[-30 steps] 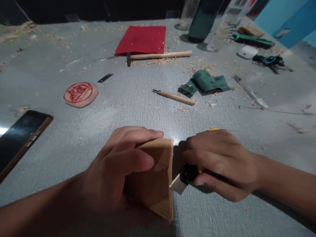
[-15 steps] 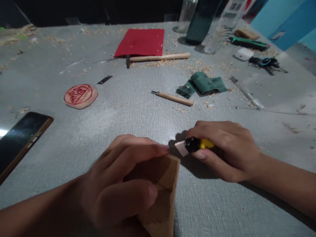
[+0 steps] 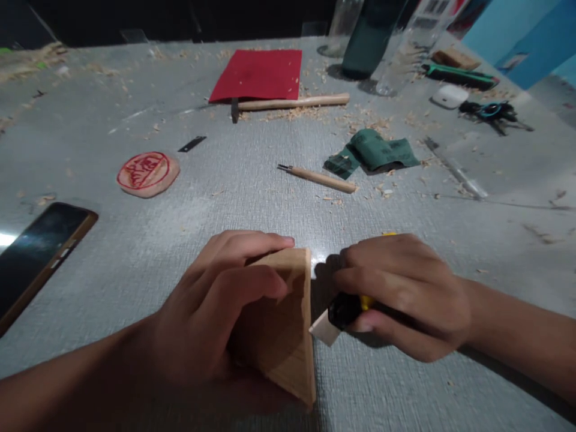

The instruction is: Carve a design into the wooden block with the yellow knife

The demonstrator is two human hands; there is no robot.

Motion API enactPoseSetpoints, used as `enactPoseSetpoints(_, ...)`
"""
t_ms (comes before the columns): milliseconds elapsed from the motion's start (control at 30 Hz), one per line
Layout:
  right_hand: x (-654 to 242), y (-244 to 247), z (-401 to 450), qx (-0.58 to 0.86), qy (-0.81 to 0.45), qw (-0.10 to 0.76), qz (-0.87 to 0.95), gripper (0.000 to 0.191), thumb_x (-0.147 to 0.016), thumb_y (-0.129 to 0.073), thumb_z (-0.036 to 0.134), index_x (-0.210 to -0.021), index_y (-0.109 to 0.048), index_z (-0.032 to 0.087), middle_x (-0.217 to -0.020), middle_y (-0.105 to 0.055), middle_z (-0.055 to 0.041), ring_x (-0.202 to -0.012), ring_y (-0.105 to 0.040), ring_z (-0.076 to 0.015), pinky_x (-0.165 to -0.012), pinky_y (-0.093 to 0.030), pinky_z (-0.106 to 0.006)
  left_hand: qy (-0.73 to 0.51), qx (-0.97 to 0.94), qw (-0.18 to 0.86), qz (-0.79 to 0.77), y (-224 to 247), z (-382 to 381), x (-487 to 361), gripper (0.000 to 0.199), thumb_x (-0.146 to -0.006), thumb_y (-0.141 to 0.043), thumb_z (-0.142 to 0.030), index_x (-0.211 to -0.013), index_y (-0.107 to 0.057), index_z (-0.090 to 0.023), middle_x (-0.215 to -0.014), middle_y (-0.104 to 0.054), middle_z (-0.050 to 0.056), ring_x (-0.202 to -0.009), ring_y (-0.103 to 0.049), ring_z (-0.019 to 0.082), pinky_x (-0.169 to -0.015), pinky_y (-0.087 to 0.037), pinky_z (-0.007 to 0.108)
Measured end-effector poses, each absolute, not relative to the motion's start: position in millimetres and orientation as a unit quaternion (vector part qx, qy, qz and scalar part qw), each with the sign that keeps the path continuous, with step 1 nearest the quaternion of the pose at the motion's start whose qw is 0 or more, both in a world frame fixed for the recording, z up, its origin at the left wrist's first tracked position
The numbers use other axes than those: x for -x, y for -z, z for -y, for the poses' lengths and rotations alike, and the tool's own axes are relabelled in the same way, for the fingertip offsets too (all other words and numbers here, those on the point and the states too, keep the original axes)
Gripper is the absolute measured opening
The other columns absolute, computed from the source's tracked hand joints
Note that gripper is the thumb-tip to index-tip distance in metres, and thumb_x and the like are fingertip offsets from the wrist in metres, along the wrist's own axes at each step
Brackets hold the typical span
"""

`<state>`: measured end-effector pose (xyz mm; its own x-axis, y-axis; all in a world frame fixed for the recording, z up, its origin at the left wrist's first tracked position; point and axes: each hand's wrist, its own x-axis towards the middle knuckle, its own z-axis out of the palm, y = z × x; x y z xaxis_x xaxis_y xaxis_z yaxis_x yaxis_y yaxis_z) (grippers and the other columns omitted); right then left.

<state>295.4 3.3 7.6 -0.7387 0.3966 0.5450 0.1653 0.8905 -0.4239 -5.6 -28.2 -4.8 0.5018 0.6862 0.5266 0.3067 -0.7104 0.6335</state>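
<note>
My left hand (image 3: pixel 216 294) grips a light brown wooden piece (image 3: pixel 279 324) from its left side, fingers over the top and the thumb side low. The piece stands tilted on the grey table (image 3: pixel 216 207), its narrow edge facing right. In my right hand (image 3: pixel 405 294) is a utility knife (image 3: pixel 345 310) with a black tip and yellow body, my fingers wrapped round it. Its wide blade points left, the tip at or very near the wood's right edge; whether it touches I cannot tell. Most of the knife's body is hidden by my fingers.
Beyond my hands lie a wood-handled gouge (image 3: pixel 319 179), green sandpaper (image 3: pixel 378 150), a small hammer (image 3: pixel 292 103) and red sheet (image 3: pixel 261 75). On the left are a marked wooden disc (image 3: pixel 147 174), a loose blade (image 3: pixel 192 144) and a phone (image 3: pixel 45 252). Bottles (image 3: pixel 369 42) stand at the back.
The wooden piece has turned and shifted slightly left in my left hand, showing more of its face. My right hand has brought the knife down and a little left, to the wood's edge.
</note>
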Motion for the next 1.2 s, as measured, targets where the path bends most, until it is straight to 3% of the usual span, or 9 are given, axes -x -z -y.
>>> enactPoseSetpoints(100,-295,-6,-4,0.147,-0.19,0.333,0.912,0.032,-0.12,-0.049,0.041,-0.119,-0.063,0.012,-0.08,-0.058,-0.0007,-0.067,-0.052,-0.0161,-0.061,-0.038,-0.033,-0.369,-0.868,0.193,-0.27,-3,23,5,0.067,-0.097,-0.077,-0.072,-0.135,-0.055,-0.021,-0.155,-0.059,0.015,-0.136,-0.066,0.031,-0.113,-0.06,0.048)
enactPoseSetpoints(400,-293,-10,-4,0.153,-0.185,0.309,0.92,0.033,-0.12,-0.047,0.043,-0.119,-0.064,0.014,-0.082,-0.06,-0.0011,-0.069,-0.053,-0.0164,-0.062,-0.038,-0.034,-0.363,-0.878,0.174,-0.258,-9,20,4,0.055,-0.102,-0.075,-0.061,-0.131,-0.056,-0.018,-0.152,-0.06,0.014,-0.137,-0.064,0.027,-0.112,-0.058,0.044)
enactPoseSetpoints(767,-295,-11,-4,0.152,-0.18,0.298,0.925,0.029,-0.12,-0.046,0.038,-0.121,-0.062,0.014,-0.083,-0.062,-0.0021,-0.069,-0.056,-0.017,-0.062,-0.041,-0.033,-0.352,-0.881,0.163,-0.271,-11,21,5,0.066,-0.097,-0.074,-0.078,-0.123,-0.055,-0.02,-0.151,-0.062,0.015,-0.134,-0.067,0.027,-0.11,-0.061,0.043)
enactPoseSetpoints(1067,-295,-12,-5,0.153,-0.181,0.288,0.928,0.028,-0.119,-0.047,0.036,-0.12,-0.063,0.013,-0.084,-0.062,-0.0023,-0.07,-0.057,-0.018,-0.062,-0.043,-0.034,-0.359,-0.87,0.172,-0.291,-9,23,2,0.06,-0.099,-0.075,-0.072,-0.122,-0.056,-0.021,-0.15,-0.063,0.016,-0.13,-0.069,0.028,-0.107,-0.064,0.046)
enactPoseSetpoints(1200,-295,-12,-5,0.15,-0.186,0.292,0.926,0.028,-0.119,-0.048,0.036,-0.119,-0.063,0.013,-0.082,-0.06,-0.0011,-0.068,-0.054,-0.017,-0.061,-0.04,-0.034,-0.359,-0.869,0.17,-0.296,-9,25,3,0.054,-0.105,-0.067,-0.07,-0.121,-0.056,-0.02,-0.15,-0.064,0.016,-0.131,-0.069,0.027,-0.108,-0.063,0.044)
